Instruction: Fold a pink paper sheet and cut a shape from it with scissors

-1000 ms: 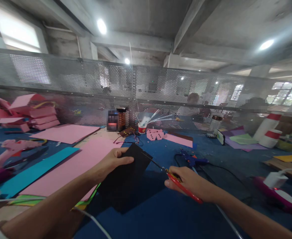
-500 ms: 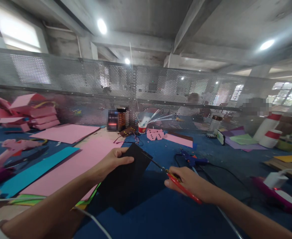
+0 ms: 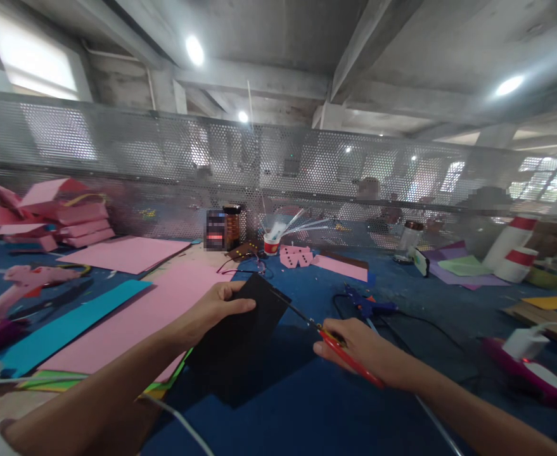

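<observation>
My left hand [image 3: 221,310] pinches the upper left edge of a sheet of black paper [image 3: 244,345], thumb on top. The sheet is held tilted above the blue table [image 3: 316,405]. My right hand [image 3: 354,348] is closed round the red handles of a pair of scissors [image 3: 342,356]. Their blades point up and left and lie at the sheet's right edge, near its top corner. Just how far the blades are apart is hard to make out.
Left are pink sheets [image 3: 164,310], a teal strip [image 3: 78,323] and a pink glue gun [image 3: 21,291]. A blue glue gun [image 3: 371,306] with its cord lies right, near a magenta power strip [image 3: 539,373]. Ahead stand a paper cup [image 3: 271,244] and a mesh partition [image 3: 297,164].
</observation>
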`<state>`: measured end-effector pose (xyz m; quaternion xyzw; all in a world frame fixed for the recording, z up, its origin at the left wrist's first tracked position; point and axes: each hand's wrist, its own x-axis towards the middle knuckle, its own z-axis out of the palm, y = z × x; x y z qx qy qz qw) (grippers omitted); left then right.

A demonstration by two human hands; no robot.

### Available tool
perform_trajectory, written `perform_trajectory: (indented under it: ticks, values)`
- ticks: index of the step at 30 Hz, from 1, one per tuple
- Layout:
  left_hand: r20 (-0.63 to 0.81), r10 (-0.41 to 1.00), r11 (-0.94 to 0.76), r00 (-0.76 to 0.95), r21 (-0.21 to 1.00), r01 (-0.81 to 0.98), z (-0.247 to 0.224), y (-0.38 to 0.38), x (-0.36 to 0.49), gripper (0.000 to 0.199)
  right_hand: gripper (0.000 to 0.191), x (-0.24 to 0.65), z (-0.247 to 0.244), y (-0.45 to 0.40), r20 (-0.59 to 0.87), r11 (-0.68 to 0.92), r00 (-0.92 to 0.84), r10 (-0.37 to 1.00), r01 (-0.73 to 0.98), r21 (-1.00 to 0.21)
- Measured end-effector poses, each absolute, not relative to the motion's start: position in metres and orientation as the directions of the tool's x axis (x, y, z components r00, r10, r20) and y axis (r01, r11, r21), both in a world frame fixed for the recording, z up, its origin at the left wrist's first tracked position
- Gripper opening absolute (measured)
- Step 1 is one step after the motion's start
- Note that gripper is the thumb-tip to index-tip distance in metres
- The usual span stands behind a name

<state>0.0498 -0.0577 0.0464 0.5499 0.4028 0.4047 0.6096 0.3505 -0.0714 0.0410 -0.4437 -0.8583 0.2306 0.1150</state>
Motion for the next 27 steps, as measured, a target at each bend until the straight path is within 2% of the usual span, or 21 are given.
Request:
perform_trajectory:
  ticks: [27]
  values:
    - [-0.035,0.937,0.059,0.348,0.997,-0.057,0.050,-0.061,0.050,0.029,0.039,0.353,0.028,-0.064,0.030,0.506,-0.570,0.821,0.702,-0.501]
